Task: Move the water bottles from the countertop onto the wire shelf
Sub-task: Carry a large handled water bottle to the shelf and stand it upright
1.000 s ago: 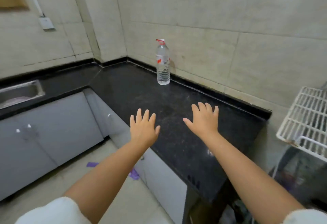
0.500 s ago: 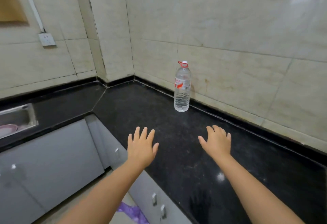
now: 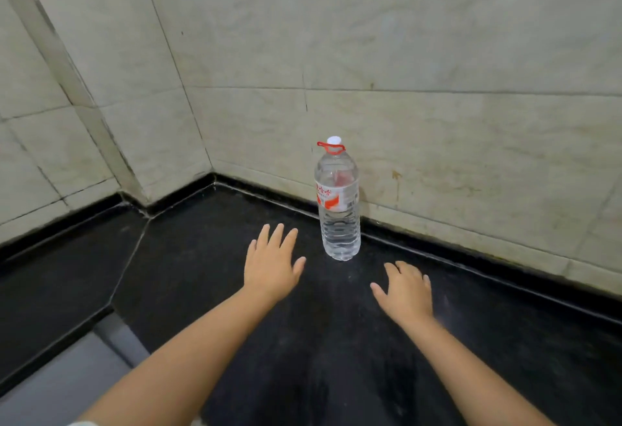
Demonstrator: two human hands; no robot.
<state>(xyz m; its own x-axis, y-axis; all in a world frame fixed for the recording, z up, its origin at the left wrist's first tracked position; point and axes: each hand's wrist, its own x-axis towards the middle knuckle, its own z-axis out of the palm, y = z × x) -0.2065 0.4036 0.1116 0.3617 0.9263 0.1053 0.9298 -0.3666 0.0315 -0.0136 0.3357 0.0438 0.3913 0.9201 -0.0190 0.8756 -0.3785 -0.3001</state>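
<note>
One clear water bottle [image 3: 338,210] with a white cap, a red carry ring and a red-and-white label stands upright on the black countertop [image 3: 202,257], close to the tiled back wall. My left hand [image 3: 271,262] hovers with straight, spread fingers just left of the bottle's base and holds nothing. My right hand [image 3: 405,291] is spread, palm down, just below and right of the base, also holding nothing. Neither hand touches the bottle. The wire shelf is out of view.
Beige tiled walls [image 3: 437,55] meet in a corner behind the counter. A black raised strip runs along the wall's foot. The counter's front edge and a grey cabinet front [image 3: 67,385] show at the lower left.
The view has closed in on the bottle and turned left; the sink, wall socket and wire shelf have left the frame. Both hands have come forward to either side of the bottle's base.
</note>
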